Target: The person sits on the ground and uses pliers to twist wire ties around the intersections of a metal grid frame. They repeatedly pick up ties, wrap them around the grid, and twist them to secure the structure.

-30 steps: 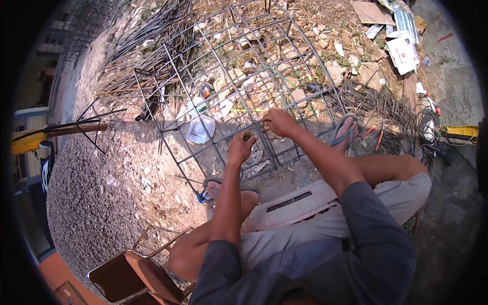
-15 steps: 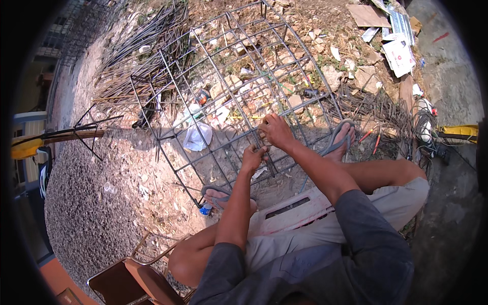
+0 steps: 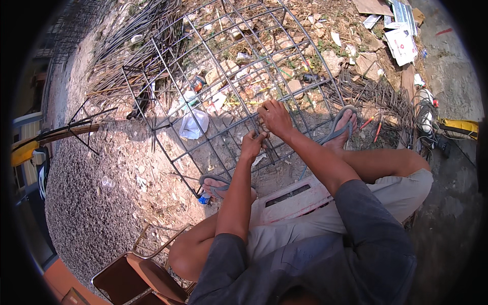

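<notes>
A cage of dark steel rebar [image 3: 310, 88] stands tilted on the ground before me, its bars crossing in an open grid. My left hand [image 3: 252, 145] is closed with thumb and fingers together at the near side of the cage. Just above and to the right, my right hand [image 3: 275, 118] has its fingers curled in at a bar crossing. What either hand pinches is too small or hidden to make out. My sandalled feet, the left sandal [image 3: 216, 186] and the right sandal [image 3: 339, 125], rest beside the cage's near edge.
A pile of loose rods [image 3: 137, 56] lies at far left, and cut bars [image 3: 368, 94] lie at right by red-handled pliers [image 3: 377, 131]. A white plastic bag [image 3: 194, 124] and rubble show through the grid. A brown chair [image 3: 122, 279] stands at lower left.
The view has shifted slightly, so the cage sits a little higher and further left. Both hands stay closed at the same part of the cage, with little change in their fingers.
</notes>
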`<state>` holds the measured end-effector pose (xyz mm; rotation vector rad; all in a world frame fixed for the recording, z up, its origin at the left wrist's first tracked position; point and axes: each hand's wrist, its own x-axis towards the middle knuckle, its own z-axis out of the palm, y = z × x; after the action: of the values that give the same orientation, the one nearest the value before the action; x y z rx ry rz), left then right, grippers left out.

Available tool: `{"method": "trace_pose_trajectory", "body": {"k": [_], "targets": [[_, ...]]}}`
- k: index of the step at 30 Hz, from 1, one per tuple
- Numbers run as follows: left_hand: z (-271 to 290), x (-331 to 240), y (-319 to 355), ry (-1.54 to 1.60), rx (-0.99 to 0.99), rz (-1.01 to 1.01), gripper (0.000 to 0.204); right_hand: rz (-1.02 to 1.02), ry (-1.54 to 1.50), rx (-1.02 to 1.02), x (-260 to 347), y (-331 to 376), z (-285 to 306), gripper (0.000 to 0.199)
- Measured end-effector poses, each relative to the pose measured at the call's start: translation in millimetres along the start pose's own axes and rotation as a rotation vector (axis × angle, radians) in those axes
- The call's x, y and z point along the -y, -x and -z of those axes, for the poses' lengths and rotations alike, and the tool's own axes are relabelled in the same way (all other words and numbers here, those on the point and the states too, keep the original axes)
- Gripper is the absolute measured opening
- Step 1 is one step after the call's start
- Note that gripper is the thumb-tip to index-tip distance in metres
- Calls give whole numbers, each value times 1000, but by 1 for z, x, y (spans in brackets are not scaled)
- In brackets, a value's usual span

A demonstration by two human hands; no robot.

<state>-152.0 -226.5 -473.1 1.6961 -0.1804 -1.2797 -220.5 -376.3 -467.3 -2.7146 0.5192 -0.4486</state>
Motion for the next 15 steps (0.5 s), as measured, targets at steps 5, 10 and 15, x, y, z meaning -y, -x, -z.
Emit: {"method": "trace_pose_trajectory", "body": {"k": [5, 10, 15], "targets": [[-1, 7, 0, 26, -33, -45, 19, 22, 34, 13, 2, -2, 4, 18], [-8, 1, 5, 30, -64, -57, 20, -6, 19, 55, -3, -1, 13, 22], [-5, 1, 7, 3, -58, -35, 22, -127, -41, -19, -7, 14, 27, 25]]}}
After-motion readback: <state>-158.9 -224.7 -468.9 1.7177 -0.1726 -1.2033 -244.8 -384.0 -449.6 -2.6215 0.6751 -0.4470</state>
